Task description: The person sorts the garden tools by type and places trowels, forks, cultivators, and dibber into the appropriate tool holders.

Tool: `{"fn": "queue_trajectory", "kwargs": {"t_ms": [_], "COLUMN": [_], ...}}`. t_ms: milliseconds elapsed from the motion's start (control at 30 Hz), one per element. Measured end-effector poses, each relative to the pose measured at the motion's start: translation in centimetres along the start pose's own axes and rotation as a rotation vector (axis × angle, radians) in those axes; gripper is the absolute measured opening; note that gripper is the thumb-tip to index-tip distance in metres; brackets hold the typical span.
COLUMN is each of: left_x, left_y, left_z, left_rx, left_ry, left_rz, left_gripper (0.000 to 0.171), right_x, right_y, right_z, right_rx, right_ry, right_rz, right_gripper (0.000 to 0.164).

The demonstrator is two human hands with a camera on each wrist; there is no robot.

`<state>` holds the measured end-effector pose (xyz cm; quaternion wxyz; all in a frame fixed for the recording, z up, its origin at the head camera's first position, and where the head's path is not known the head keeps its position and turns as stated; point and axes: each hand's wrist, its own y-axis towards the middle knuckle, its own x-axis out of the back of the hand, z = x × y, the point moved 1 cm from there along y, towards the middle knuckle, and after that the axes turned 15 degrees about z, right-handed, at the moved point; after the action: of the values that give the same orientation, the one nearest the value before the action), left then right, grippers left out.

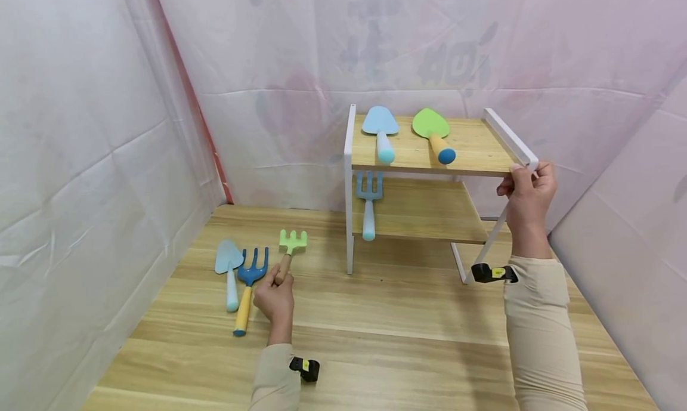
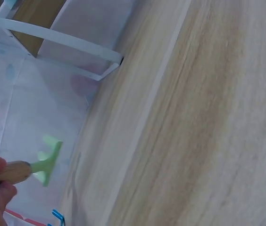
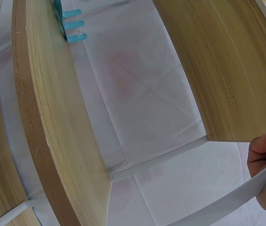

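Observation:
My left hand (image 1: 275, 297) pinches the wooden handle of a small green hand rake (image 1: 292, 242); in the left wrist view the green rake (image 2: 48, 160) points away from the fingertips. Just left of that hand lie a blue fork with a yellow handle (image 1: 244, 309) and a light blue trowel (image 1: 229, 259). At the right, my right hand (image 1: 531, 196) grips the front upper corner of a two-tier shelf's white frame (image 1: 510, 138). On the top board rest a light blue trowel (image 1: 380, 121) and a green trowel (image 1: 431, 123). A light blue fork (image 1: 369, 205) lies on the lower board.
The shelf's lower board (image 1: 424, 208) sits above the wooden table (image 1: 376, 327), on white metal legs (image 1: 350, 256). Pale plastic sheeting (image 1: 268, 41) hangs behind and along both sides of the table.

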<state>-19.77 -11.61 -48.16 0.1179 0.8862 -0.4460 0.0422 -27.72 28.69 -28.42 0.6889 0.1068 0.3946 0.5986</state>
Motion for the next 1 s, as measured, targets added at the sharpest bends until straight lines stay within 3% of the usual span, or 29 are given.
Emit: {"fn": "queue_trajectory", "kwargs": {"t_ms": [200, 367, 667, 1000], "left_x": [-0.1, 0.1, 0.7, 1.2], "left_y": [0.0, -0.3, -2.4, -4.2], "left_z": [-0.6, -0.7, -1.6, -2.6], "left_rx": [-0.034, -0.074, -0.195, -0.274], "left_ry": [-0.094, -0.095, -0.182, -0.199], "left_rz": [-0.049, -0.057, -0.090, -0.084], "left_gripper": [0.031, 0.031, 0.030, 0.028], "right_x": [0.1, 0.1, 0.1, -0.1], "right_y": [0.0, 0.0, 0.1, 0.0], "right_z": [0.0, -0.1, 0.0, 0.0], "right_rx": [0.006, 0.008, 0.003, -0.004], "right_ry": [0.001, -0.003, -0.002, 0.004], "right_rz": [-0.005, -0.007, -0.003, -0.004], "right_gripper": [0.013, 0.014, 0.013, 0.013]}}
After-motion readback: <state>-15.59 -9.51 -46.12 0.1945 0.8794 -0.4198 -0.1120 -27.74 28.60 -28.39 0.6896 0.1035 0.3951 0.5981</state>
